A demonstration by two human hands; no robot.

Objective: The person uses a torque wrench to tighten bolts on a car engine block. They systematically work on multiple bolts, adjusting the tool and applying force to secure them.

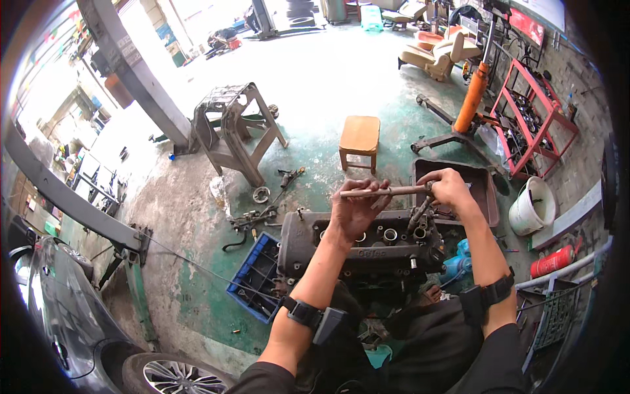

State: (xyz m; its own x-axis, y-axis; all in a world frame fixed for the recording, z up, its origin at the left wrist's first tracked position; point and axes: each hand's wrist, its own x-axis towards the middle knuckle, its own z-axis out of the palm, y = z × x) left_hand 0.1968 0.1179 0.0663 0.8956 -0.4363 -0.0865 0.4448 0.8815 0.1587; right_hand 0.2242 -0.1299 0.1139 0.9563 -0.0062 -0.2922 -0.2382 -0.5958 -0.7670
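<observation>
A long metal wrench handle (400, 191), perhaps a ratchet, lies nearly level above a dark engine (377, 253). My left hand (353, 213) supports its left part, the fingers partly curled around it. At the handle's right end, my right hand (449, 188) is closed over the head. Below that hand, a dark shaft-like piece (420, 217) slants down toward the engine's top; whether it joins the wrench I cannot tell. Round holes (390, 234) run along the engine's cover. Both forearms wear black straps.
A blue crate (257, 279) stands left of the engine, a dark tray (487, 197) behind its right side. Around are a wooden stool (359, 134), a metal stand (235, 125), an orange hoist (472, 98), a white bucket (531, 207), a red extinguisher (552, 261) and a grey car (72, 315).
</observation>
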